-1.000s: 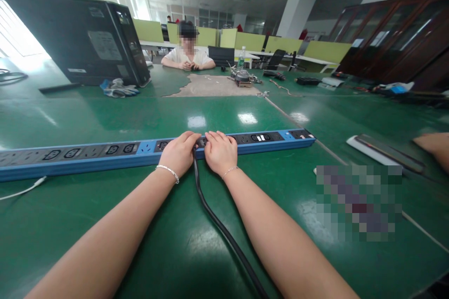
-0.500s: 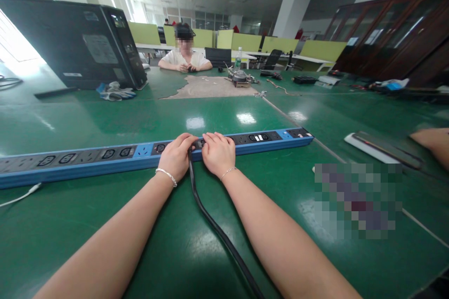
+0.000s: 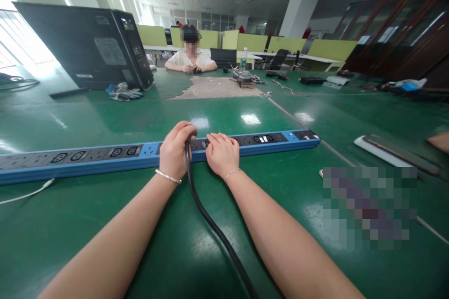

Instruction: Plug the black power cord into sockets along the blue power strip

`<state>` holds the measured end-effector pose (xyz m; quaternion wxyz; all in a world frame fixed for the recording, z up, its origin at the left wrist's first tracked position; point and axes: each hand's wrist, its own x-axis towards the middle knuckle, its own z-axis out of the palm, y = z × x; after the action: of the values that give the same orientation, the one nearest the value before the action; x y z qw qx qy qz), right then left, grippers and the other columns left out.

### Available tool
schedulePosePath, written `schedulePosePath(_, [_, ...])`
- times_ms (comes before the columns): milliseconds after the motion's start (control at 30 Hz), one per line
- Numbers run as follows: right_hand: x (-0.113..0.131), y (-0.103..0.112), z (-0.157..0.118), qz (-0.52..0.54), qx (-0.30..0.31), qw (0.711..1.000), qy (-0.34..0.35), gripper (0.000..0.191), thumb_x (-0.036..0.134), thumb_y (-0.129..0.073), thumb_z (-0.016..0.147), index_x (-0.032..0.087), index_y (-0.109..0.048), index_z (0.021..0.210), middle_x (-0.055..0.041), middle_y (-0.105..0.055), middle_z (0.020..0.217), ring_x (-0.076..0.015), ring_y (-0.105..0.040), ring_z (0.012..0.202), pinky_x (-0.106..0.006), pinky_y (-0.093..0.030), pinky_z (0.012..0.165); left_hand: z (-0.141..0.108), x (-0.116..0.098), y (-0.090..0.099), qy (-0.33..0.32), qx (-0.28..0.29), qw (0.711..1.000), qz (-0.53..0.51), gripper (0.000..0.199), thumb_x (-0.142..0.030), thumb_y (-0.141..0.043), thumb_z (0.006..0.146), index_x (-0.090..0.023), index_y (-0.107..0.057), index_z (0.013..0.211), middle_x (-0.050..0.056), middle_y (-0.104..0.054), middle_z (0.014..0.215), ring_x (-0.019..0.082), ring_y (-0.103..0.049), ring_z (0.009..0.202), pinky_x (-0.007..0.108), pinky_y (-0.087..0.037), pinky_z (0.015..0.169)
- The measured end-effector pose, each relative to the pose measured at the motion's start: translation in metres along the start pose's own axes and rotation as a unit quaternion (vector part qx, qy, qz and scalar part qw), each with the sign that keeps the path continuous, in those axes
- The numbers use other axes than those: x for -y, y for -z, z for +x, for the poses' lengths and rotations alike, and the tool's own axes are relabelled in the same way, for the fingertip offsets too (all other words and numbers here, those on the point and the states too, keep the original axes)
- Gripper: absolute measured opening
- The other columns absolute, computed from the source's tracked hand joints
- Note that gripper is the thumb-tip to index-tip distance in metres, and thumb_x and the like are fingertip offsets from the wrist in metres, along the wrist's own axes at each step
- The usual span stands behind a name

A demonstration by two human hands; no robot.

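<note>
A long blue power strip (image 3: 115,164) with black socket sections lies across the green table. My left hand (image 3: 176,149) is closed around the plug end of a thick black cable (image 3: 206,217), just above the strip's middle; the plug itself is mostly hidden by the fingers. From there the cable runs down toward the bottom edge between my forearms. Beside it, my right hand (image 3: 223,153) rests on top of the strip with its fingers lying flat across the sockets.
A black computer case (image 3: 101,46) and gloves (image 3: 123,92) stand at the back left. Across the table sits a person (image 3: 191,60). Dismantled parts (image 3: 244,77) lie on a bare patch. At the right are a white-edged device (image 3: 386,149) and another person's hand (image 3: 439,141).
My left hand has risen slightly off the strip with the cable end. The other person's hand at the right has moved outward. The whole view has shifted a little.
</note>
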<state>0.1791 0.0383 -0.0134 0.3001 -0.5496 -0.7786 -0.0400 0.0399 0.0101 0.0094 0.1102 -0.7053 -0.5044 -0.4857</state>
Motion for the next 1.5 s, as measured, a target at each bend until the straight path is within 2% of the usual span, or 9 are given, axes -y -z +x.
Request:
schedulePosePath(67, [0.0,0.0,0.0,0.003,-0.002,1.0,0.0,0.038,0.026,-0.036,0.089,0.024,-0.059,0.119,-0.0009,-0.059,0.126,-0.0169,-0.046,0.119,-0.036,-0.026,0.1,0.009,-0.008,0.009,0.001,-0.021,1.0,-0.002,0.025,-0.023,-0.041,0.088,-0.021,-0.058,0.106,0.006,-0.059,0.117,0.015,-0.054,0.108,0.03,-0.042,0.096])
schedulePosePath(167, [0.0,0.0,0.0,0.007,-0.006,1.0,0.0,0.038,0.026,-0.036,0.089,0.024,-0.06,0.118,-0.0004,-0.06,0.125,-0.0167,-0.046,0.119,-0.036,-0.026,0.099,0.019,-0.007,0.024,0.005,-0.004,1.0,0.001,0.024,-0.025,-0.041,0.088,-0.021,-0.059,0.103,0.005,-0.061,0.113,0.014,-0.056,0.105,0.028,-0.042,0.094])
schedulePosePath(233, [0.0,0.0,0.0,0.009,-0.009,1.0,0.001,0.038,0.026,-0.036,0.088,0.024,-0.061,0.117,-0.0002,-0.06,0.124,-0.0168,-0.046,0.119,-0.036,-0.027,0.099,0.023,0.004,0.038,0.016,0.008,1.0,0.014,0.023,-0.025,-0.043,0.086,-0.02,-0.06,0.101,0.004,-0.063,0.107,0.014,-0.058,0.101,0.028,-0.043,0.092])
schedulePosePath(300, [-0.001,-0.001,0.0,0.011,-0.01,1.0,0.003,0.038,0.026,-0.036,0.089,0.024,-0.061,0.117,-0.0002,-0.06,0.124,-0.0169,-0.046,0.119,-0.036,-0.027,0.098,0.022,0.021,0.054,0.043,0.049,0.997,0.049,0.022,-0.026,-0.05,0.083,-0.021,-0.061,0.101,0.003,-0.066,0.102,0.016,-0.06,0.096,0.03,-0.045,0.09])
schedulePosePath(433, [-0.002,-0.003,0.001,0.014,-0.01,1.0,0.004,0.038,0.026,-0.036,0.088,0.023,-0.061,0.117,-0.0012,-0.06,0.124,-0.0177,-0.046,0.118,-0.037,-0.027,0.098,0.01,0.053,0.087,0.179,0.1,0.973,0.102,0.027,-0.027,-0.056,0.078,-0.023,-0.059,0.104,0.0,-0.068,0.093,0.018,-0.062,0.089,0.033,-0.049,0.081])
schedulePosePath(533, [-0.002,-0.003,0.001,0.018,-0.016,1.0,0.004,0.038,0.025,-0.037,0.088,0.023,-0.062,0.117,-0.0011,-0.061,0.123,-0.0178,-0.047,0.118,-0.037,-0.026,0.098,0.001,0.066,0.097,0.222,0.115,0.965,0.078,0.03,-0.026,-0.057,0.076,-0.024,-0.057,0.106,-0.001,-0.068,0.096,0.018,-0.062,0.09,0.033,-0.049,0.082])
schedulePosePath(767, [-0.003,-0.003,0.001,0.016,-0.015,1.0,0.006,0.038,0.025,-0.037,0.088,0.023,-0.062,0.116,-0.0015,-0.061,0.123,-0.0179,-0.047,0.118,-0.036,-0.026,0.098,-0.006,0.079,0.09,0.212,0.138,0.965,0.065,0.027,-0.029,-0.053,0.079,-0.025,-0.057,0.106,-0.001,-0.068,0.093,0.018,-0.063,0.089,0.035,-0.049,0.083])
schedulePosePath(1133, [-0.002,-0.003,0.001,0.012,-0.008,1.0,0.003,0.038,0.025,-0.037,0.087,0.023,-0.062,0.117,-0.0021,-0.061,0.123,-0.0186,-0.047,0.119,-0.037,-0.026,0.097,-0.014,0.09,0.081,0.186,0.12,0.972,0.075,0.028,-0.031,-0.054,0.077,-0.025,-0.059,0.104,0.004,-0.071,0.092,0.02,-0.065,0.088,0.033,-0.051,0.078])
schedulePosePath(1500, [-0.003,-0.004,0.001,0.014,-0.014,1.0,0.006,0.038,0.024,-0.037,0.087,0.023,-0.062,0.117,-0.0017,-0.061,0.123,-0.0187,-0.047,0.118,-0.037,-0.026,0.097,-0.017,0.083,0.082,0.135,0.147,0.973,0.113,0.029,-0.033,-0.049,0.081,-0.024,-0.059,0.107,0.004,-0.068,0.098,0.019,-0.064,0.088,0.033,-0.049,0.081])
